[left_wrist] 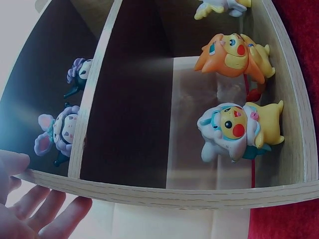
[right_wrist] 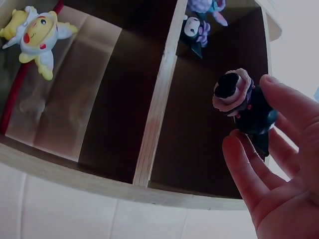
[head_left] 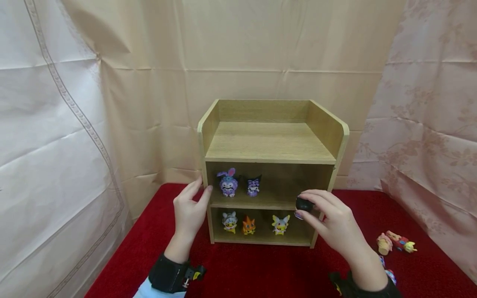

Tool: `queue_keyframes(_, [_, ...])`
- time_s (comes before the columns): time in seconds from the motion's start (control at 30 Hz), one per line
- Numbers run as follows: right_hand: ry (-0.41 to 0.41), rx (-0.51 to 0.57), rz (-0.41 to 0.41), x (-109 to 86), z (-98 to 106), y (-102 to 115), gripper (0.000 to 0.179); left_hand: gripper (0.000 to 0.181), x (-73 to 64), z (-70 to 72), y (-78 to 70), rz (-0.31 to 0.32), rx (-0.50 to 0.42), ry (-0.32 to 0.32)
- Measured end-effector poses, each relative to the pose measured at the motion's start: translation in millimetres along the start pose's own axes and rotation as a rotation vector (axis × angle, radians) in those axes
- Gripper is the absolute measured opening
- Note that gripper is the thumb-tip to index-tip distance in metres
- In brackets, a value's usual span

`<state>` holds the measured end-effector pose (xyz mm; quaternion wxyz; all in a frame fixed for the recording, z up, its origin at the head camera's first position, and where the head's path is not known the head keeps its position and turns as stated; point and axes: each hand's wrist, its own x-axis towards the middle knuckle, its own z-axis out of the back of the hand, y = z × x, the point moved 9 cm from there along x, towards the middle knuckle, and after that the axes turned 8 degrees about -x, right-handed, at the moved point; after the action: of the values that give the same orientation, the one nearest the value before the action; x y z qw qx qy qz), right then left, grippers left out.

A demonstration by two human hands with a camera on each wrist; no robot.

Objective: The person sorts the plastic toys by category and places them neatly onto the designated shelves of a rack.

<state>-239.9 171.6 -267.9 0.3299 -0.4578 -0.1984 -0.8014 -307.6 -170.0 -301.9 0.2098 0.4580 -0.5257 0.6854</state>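
My right hand [head_left: 333,217] pinches a small black figurine [right_wrist: 255,112] with a pink ruffle between thumb and fingertips. It is in front of the right part of the middle shelf, its head tipped sideways in the right wrist view. My left hand [head_left: 190,209] touches the left side panel of the wooden shelf unit [head_left: 270,142], fingers extended along the outside and thumb at the front edge. On the middle shelf stand a purple rabbit-eared figurine [head_left: 228,183] and a black-and-purple figurine [head_left: 253,186]. Below are a grey-hooded yellow figurine [head_left: 230,222], an orange one [head_left: 249,225] and a white-hooded yellow one [head_left: 280,224].
Several more figurines, among them a pink ice-cream-cone one [head_left: 384,244], lie on the red cloth [head_left: 238,269] at the right, some partly behind my right forearm. Beige curtains [head_left: 238,49] hang behind the unit, with lighter ones at both sides.
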Motion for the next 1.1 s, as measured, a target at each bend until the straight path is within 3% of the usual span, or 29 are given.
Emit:
queue_keyframes(0.27, [0.001,0.036,0.001,10.0,-10,2,0.041,0.041,0.5,-0.2,-1.3,-0.001,0.000,0.001])
queue_keyframes(0.37, [0.006,0.007,-0.009,16.6,-15,0,0.035,0.042,0.7,0.1,-1.9,-0.003,0.002,0.000])
queue_keyframes(0.63, [0.032,-0.092,-0.054,34.3,-32,-8,0.043,0.041,0.8,0.1,-1.8,-0.012,-0.007,-0.004])
queue_keyframes(1.1, [0.152,-0.128,-0.192,41.9,-59,-29,0.037,0.041,0.4,0.4,-1.1,-0.022,0.012,-0.008])
